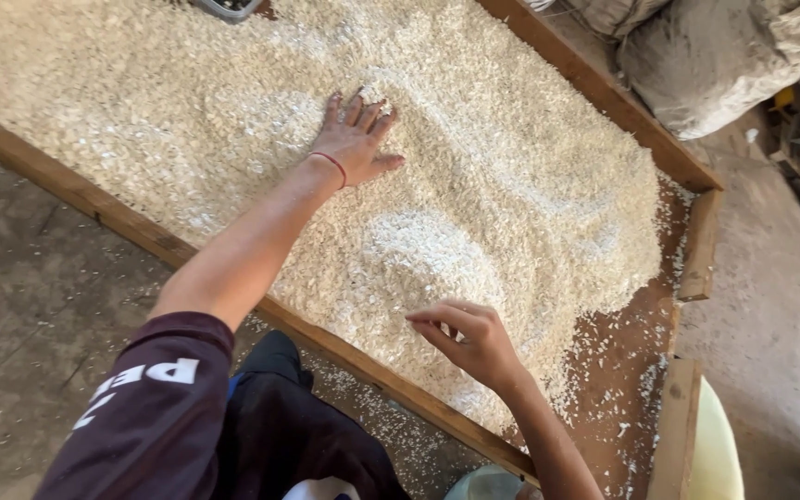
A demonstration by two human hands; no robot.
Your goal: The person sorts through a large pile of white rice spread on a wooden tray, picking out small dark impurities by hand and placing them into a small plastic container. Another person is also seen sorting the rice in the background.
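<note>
Tray: wooden-framed tray filled with white flakes, bare near its right corner.
Left hand: flat, fingers spread, pressing flakes mid-tray.
Right hand: fingertips pinched together on flakes near the front edge.

Left hand flat, fingers spread, arm outstretched, right hand curled, fingertips pinched

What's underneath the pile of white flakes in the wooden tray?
At the right end, a bare brown tray floor shows beside the white flakes. Elsewhere the flakes cover it. The left hand lies flat on top, hiding what is beneath it.
</note>
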